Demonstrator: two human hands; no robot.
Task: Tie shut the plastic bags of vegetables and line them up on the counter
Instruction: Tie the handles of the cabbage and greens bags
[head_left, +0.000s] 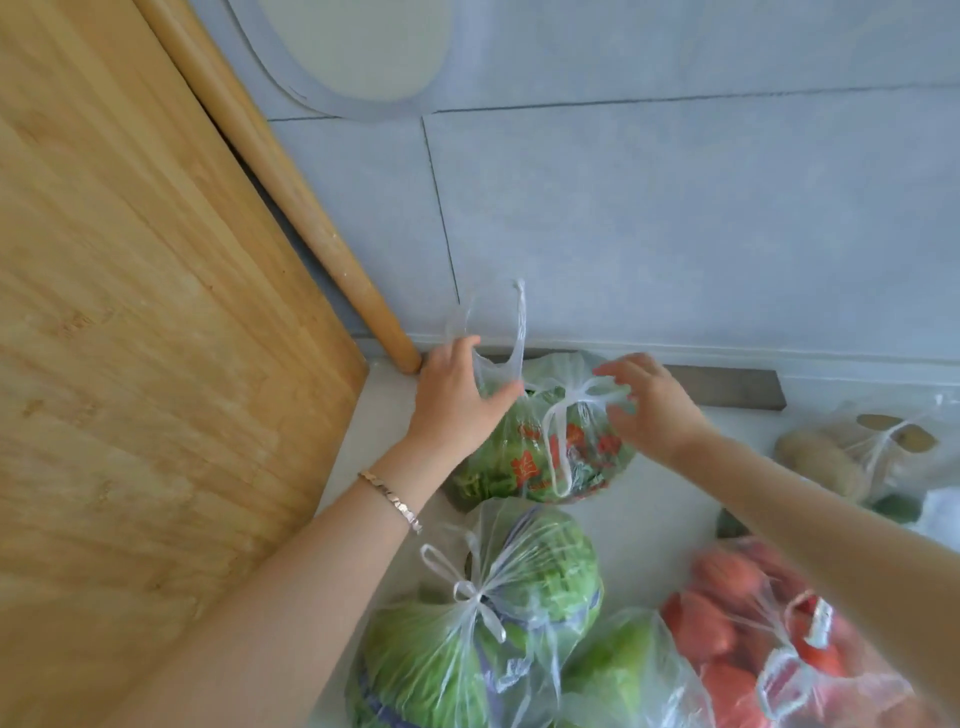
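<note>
left hand (457, 405): fingers pinch loose handle of printed greens bag (550, 457), back of tabletop (649, 530) | right hand (654, 410): fingers spread at its knot, gripping nothing | cabbage bag (483, 613), tomato bag (769, 654), potato bag (852, 457) look tied; lining-up unfinished

The bag (550, 447) in our grip is thin, crinkly see-through plastic; left of it the board (130, 312) is matt grained wood, and the wrist bracelet (392, 501) looks like shiny metal, maybe.
</note>
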